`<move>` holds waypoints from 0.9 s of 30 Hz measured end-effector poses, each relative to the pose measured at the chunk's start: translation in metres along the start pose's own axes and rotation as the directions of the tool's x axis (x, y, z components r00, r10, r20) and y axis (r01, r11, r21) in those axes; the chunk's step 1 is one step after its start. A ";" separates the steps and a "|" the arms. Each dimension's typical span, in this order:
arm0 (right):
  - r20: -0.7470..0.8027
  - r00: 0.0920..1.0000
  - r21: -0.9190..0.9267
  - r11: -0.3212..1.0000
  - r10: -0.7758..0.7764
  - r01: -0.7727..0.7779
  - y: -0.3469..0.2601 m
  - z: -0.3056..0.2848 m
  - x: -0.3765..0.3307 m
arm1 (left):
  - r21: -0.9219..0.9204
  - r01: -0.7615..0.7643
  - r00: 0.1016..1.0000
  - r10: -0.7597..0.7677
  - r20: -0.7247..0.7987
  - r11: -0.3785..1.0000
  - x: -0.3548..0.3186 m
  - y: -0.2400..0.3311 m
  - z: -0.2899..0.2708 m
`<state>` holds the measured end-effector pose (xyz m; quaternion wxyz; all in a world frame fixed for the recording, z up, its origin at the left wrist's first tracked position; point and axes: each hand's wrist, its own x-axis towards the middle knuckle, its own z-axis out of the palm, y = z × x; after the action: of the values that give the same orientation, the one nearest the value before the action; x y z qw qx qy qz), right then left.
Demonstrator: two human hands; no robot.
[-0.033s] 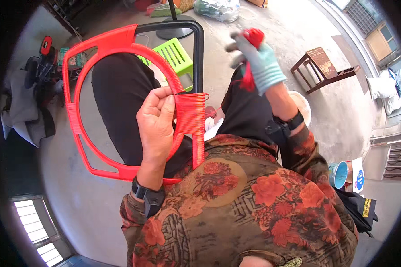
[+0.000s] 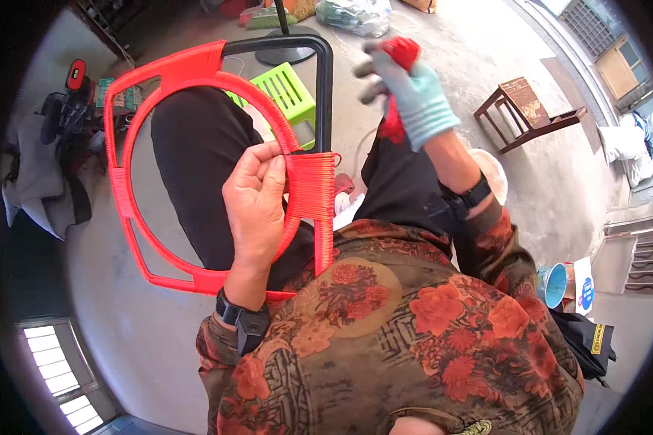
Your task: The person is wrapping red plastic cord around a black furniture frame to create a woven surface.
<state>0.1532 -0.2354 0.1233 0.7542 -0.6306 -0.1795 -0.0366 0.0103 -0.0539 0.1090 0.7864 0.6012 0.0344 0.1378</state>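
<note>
A squarish black frame (image 2: 323,94) with a round inner ring stands tilted over my lap, mostly wound in red cord. Its upper right corner is bare black. My bare left hand (image 2: 254,206) pinches the ring beside a dense band of red winding (image 2: 310,187) on the right side. Up and to the right, over my right knee, my right hand (image 2: 417,101) wears a pale green glove with grey fingers. It is closed on a bundle of red cord (image 2: 401,51), part of which hangs below the palm. The cord's run to the frame is hard to make out.
A green plastic stool (image 2: 286,94) stands behind the frame. Farther right is a brown wooden stool (image 2: 522,105). A round-based stand (image 2: 286,52) and a clear plastic bag (image 2: 354,16) are at the back. A blue bucket (image 2: 552,284) sits at the right, a scooter (image 2: 58,138) at the left.
My right hand has moved slightly up and left with the red cord bundle. My left hand and the frame stay nearly in place.
</note>
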 end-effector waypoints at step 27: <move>0.123 0.992 -0.427 0.902 -0.006 0.058 -0.025 0.056 0.037 | 0.639 -0.377 0.903 0.419 0.093 0.671 0.006 -0.007 -0.004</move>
<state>0.1679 -0.1803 0.1663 0.5839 -0.7793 -0.2219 -0.0502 0.0158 -0.0500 0.1020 0.4813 0.8216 -0.0282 0.3041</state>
